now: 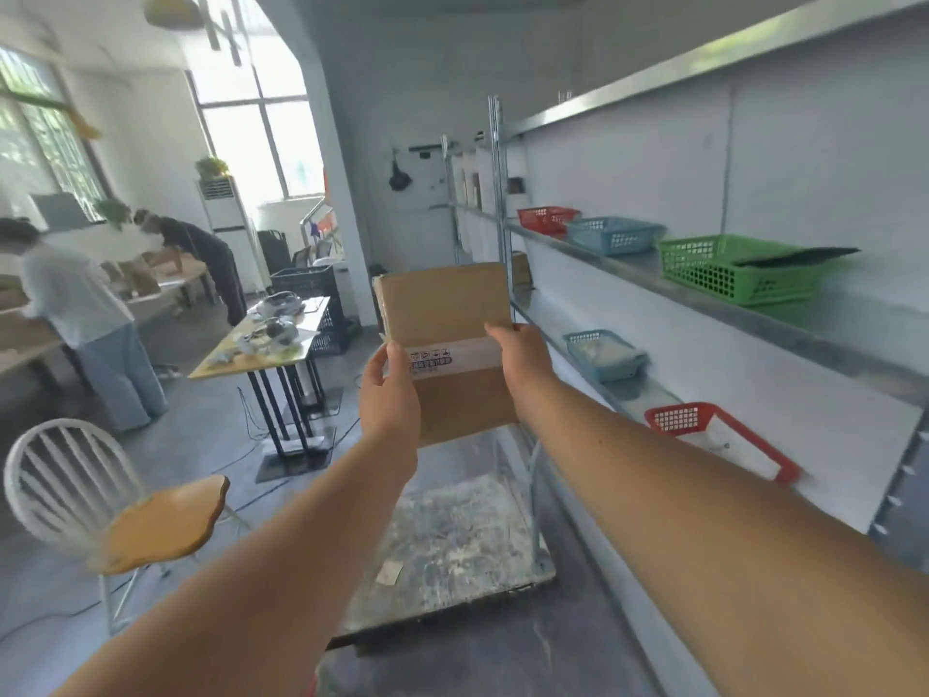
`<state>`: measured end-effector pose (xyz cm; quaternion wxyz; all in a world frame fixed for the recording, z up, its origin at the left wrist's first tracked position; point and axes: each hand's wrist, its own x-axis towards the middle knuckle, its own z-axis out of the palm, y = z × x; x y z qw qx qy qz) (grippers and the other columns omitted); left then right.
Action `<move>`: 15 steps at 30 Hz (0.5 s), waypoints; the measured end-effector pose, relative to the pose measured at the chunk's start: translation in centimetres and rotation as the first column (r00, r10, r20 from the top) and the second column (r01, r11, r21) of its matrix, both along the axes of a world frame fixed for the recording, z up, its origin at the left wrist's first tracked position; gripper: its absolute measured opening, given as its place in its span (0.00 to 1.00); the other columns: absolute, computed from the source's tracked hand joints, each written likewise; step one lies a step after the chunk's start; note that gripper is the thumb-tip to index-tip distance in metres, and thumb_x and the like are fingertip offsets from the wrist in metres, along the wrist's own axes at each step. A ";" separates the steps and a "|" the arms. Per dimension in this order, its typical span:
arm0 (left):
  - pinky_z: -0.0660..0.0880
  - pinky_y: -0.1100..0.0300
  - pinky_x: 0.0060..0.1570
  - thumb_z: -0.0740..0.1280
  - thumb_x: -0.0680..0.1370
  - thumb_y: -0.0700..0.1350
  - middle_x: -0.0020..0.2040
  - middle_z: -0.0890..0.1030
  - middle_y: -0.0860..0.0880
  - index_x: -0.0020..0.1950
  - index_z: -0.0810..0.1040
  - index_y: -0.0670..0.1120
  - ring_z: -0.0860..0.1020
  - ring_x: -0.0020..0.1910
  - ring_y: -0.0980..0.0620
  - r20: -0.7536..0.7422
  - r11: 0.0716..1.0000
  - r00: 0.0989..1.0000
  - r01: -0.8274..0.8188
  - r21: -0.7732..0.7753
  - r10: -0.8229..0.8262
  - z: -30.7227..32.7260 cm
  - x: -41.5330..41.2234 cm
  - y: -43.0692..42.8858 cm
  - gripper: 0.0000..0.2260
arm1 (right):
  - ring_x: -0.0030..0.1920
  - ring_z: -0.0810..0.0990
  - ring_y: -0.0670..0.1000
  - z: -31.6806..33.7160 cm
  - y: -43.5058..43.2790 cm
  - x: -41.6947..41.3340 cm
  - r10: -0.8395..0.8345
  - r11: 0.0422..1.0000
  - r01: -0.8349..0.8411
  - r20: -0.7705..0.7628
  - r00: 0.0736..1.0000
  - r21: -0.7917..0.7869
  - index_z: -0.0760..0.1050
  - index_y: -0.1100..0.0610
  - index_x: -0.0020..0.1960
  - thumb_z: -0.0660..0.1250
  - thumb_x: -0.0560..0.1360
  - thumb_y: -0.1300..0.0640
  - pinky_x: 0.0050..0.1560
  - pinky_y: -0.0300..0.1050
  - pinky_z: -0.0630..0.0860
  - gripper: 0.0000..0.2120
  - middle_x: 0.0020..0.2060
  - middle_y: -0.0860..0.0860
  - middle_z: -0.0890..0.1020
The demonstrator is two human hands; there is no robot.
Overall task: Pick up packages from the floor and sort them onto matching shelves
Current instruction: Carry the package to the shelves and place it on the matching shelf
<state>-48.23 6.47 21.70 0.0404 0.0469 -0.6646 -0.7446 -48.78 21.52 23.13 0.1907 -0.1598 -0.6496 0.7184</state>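
Fingers (389, 352) of the left hand (389, 394) wrap the left edge of a flat cardboard package (447, 304), thumb on the near face; the right hand (520, 362) pinches the opposite edge, its fingertips over a strip of pale tape. Both hands grasp the package firmly, one on each side, probably to keep it steady and tilted up toward the face. Held so, the small printed label (430, 362) on the tape faces the wearer, likely so it can be read before choosing a shelf.

Everything else is placed from that package. It is raised at chest level with both bare arms stretched forward, well clear of the floor. Just to its right runs a metal shelf unit (704, 294). On the upper shelf, right of the package, stand a red basket (545, 218), a blue basket (613, 236) and a green basket (729, 269) in a row. Lower right sit another blue basket (603, 354) and another red basket (704, 425). Below the package lies a stained, flat cart deck (452, 535). Far left are a white chair (75, 475) and a cluttered table (261, 344).
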 end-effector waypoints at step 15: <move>0.76 0.36 0.68 0.55 0.78 0.69 0.67 0.81 0.48 0.72 0.76 0.58 0.79 0.66 0.42 -0.215 1.000 0.976 -0.014 0.007 0.015 14.7 0.3 -0.3 0.28 | 0.66 0.83 0.64 14.7 1.2 1.2 0.067 0.998 -0.062 -0.195 0.979 0.031 0.78 0.53 0.57 0.71 0.74 0.39 0.73 0.67 0.77 0.21 0.65 0.61 0.83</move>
